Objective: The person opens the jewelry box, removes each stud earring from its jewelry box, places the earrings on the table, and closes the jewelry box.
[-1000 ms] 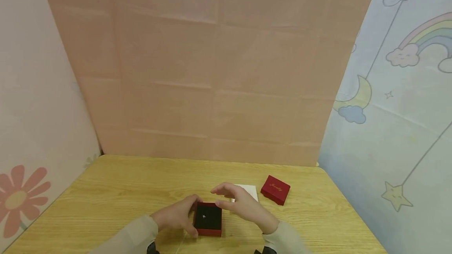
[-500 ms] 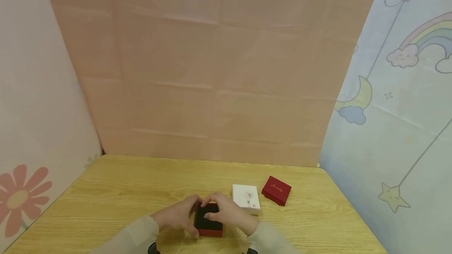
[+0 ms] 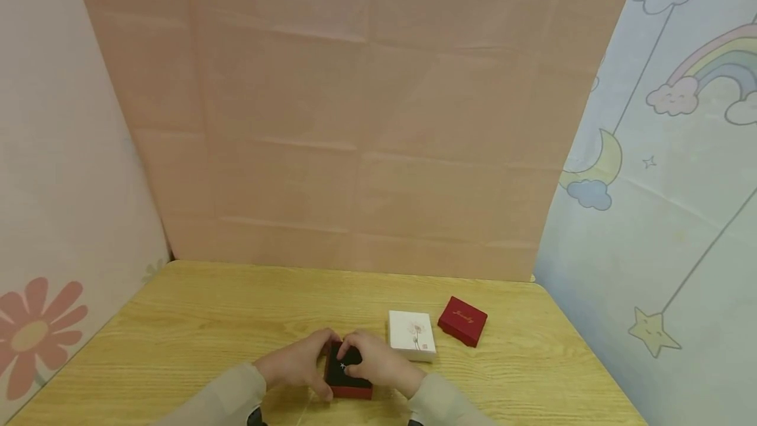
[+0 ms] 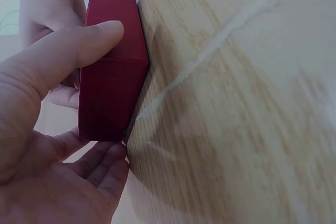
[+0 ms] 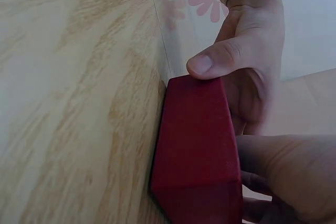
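My left hand (image 3: 296,365) grips a small red jewelry box (image 3: 350,392) by its left side, thumb at the near corner and fingers around the far one. The thumb presses the red wall (image 4: 118,95) in the left wrist view. A black cushion (image 3: 356,381) fills the box, bearing a tiny silver star-shaped piece (image 3: 342,365). Over the cushion, my right hand (image 3: 381,363) bends its index finger and thumb on either side of that piece. Whether they pinch it cannot be made out. In the right wrist view, the box wall (image 5: 194,135) hides the right fingertips (image 5: 304,174).
A white box (image 3: 411,334) with a flower print lies just right of the right hand. Beyond it sits a red lid-like box (image 3: 463,321) with gold lettering. The wooden table (image 3: 248,294) ends at a peach cloth backdrop (image 3: 355,183), with patterned cloths at both sides.
My right hand has come left and down from above the box's right edge to the silver piece, uncovering the white box. The left hand and red box have stayed put.
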A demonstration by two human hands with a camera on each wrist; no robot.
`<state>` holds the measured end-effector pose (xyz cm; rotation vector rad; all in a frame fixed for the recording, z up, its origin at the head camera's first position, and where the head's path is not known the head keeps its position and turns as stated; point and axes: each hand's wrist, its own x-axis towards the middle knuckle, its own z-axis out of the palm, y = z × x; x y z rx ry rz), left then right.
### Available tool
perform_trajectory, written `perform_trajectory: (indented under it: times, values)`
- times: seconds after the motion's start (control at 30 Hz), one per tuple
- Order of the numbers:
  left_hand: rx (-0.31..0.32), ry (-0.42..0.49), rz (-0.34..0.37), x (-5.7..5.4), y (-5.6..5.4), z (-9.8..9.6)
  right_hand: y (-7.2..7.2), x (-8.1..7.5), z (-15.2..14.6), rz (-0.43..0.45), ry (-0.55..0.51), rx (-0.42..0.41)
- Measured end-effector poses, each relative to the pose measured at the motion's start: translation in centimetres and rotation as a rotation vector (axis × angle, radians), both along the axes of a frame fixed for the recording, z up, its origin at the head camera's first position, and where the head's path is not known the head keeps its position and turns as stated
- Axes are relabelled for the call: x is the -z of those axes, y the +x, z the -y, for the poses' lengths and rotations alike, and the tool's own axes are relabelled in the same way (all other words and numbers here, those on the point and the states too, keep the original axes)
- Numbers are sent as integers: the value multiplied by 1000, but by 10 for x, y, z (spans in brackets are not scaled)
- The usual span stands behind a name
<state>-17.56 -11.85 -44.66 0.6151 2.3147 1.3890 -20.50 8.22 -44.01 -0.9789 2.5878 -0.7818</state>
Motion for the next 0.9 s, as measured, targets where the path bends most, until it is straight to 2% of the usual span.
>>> perform_trajectory:
  times: [0.6,0.9]
  values:
    - [-11,-11,9,-1,0,-1,3,-1,5,-46,46,22]
    - [-10,-10,18,-2,1,-1,3,-3,6,-38,45,24]
